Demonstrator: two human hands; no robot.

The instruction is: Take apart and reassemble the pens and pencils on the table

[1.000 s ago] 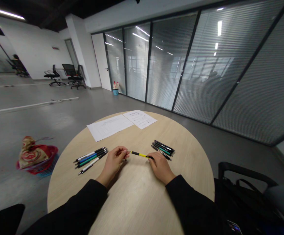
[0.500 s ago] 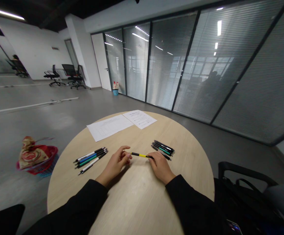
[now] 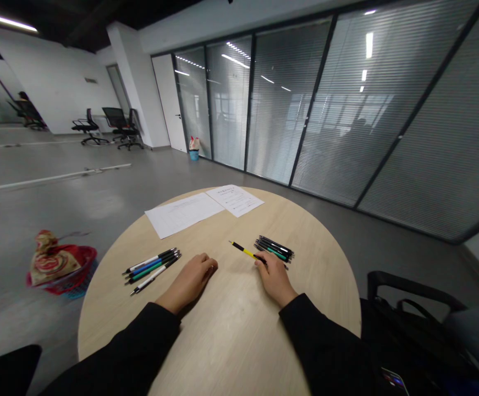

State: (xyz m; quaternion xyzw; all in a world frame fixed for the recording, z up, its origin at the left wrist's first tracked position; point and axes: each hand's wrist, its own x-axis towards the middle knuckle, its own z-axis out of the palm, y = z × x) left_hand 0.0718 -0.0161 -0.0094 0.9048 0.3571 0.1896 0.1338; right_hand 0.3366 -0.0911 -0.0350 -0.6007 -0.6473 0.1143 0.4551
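Note:
A yellow and black pen (image 3: 245, 252) is held by its right end in the fingers of my right hand (image 3: 275, 276). Its thin tip points up and to the left, over the table. My left hand (image 3: 192, 279) lies low over the wood with its fingers curled together, apart from the pen, and nothing shows in them. Left of that hand is a row of pens (image 3: 150, 269) with white, blue and green barrels. Just beyond my right hand lies a bunch of mostly black pens (image 3: 278, 246), one with a green barrel, partly covered by the hand.
Two printed paper sheets (image 3: 185, 213) lie at the far side of the round wooden table (image 3: 223, 341). On the floor at left stands a red basket (image 3: 88, 258) with a paper bag in it. A black chair (image 3: 412, 291) holding a dark bag is at right.
My left hand has let go of the pen's left end, drawn slightly back and curled its fingers. The pen, still in my right hand, has swung so its free end points farther away.

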